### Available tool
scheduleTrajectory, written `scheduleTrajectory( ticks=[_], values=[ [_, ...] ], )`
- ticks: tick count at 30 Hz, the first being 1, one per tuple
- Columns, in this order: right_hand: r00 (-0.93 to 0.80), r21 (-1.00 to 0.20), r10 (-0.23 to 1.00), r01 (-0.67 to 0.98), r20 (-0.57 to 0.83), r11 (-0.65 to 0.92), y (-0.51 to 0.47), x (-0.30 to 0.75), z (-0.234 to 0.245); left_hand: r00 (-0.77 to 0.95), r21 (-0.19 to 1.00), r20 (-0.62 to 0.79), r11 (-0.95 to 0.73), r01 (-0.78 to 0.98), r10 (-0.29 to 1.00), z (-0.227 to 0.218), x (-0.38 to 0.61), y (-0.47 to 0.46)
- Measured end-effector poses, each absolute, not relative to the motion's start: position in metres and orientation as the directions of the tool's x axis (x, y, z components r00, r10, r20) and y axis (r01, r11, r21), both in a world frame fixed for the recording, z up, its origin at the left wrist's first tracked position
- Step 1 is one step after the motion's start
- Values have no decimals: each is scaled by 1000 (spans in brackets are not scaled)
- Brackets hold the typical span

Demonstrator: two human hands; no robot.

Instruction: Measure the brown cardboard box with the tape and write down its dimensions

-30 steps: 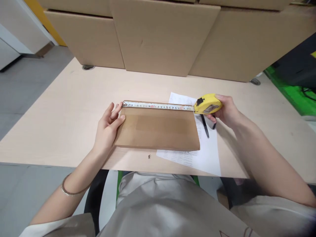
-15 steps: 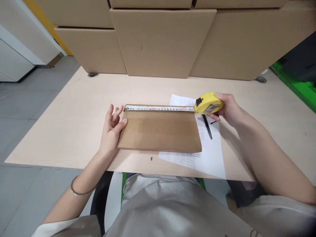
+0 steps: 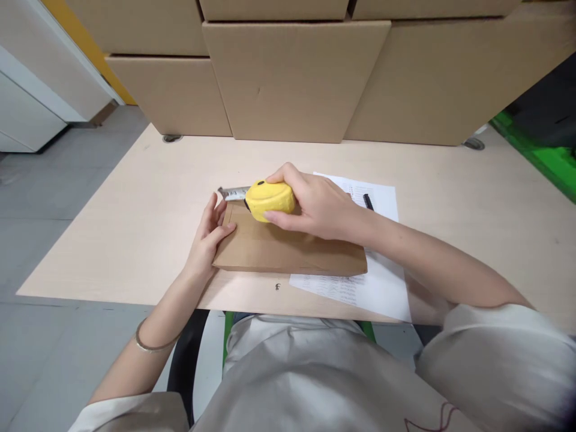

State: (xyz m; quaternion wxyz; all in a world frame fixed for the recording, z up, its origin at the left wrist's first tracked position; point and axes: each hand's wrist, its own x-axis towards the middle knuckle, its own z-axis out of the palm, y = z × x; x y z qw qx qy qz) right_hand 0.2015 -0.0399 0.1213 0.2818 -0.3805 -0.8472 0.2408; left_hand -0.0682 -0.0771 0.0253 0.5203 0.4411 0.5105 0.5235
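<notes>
A flat brown cardboard piece (image 3: 288,249) lies on the light wooden desk (image 3: 135,228) in front of me. My right hand (image 3: 315,204) is closed round a yellow tape measure (image 3: 270,199) over the cardboard's far left part. Only a short length of tape (image 3: 234,192) sticks out to the left, at the far left corner. My left hand (image 3: 207,237) rests on the cardboard's left edge, fingers stretched out and flat, thumb on top.
A printed white sheet (image 3: 378,282) lies under the cardboard's right end, with a black pen (image 3: 368,201) on it. Large cardboard boxes (image 3: 292,78) stand along the desk's far edge. Grey floor lies to the left, something green at the right.
My right hand has carried the tape measure from the cardboard's right end to its left part, and the tape has drawn back in. My left hand has stayed at the left edge.
</notes>
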Motion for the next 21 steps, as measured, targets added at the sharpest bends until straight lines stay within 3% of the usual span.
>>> scheduleTrajectory(
  ticks=[3, 7, 14, 16, 18, 21],
  values=[
    [-578, -465, 696, 520, 425, 716, -43, 205, 107, -40, 985, -145, 140, -102, 989, 31, -66, -82],
    [-558, -370, 660, 551, 503, 748, -56, 225, 92, -23, 972, -218, 215, -94, 976, 40, -62, -86],
    [-549, -375, 756, 657, 357, 654, -90, 250, 81, -45, 954, -266, 256, -157, 963, 50, -56, -88],
    [-444, -443, 833, 707, 330, 552, -89, 266, 87, -60, 949, -278, 265, -170, 959, 51, -54, -89],
    [-207, -456, 946, 837, 252, 304, -83, 289, 92, -67, 944, -288, 272, -185, 955, 52, -54, -89],
    [152, -222, 987, 962, -55, -160, -71, 322, 90, -67, 939, -296, 277, -205, 953, 51, -54, -88]
  ],
)
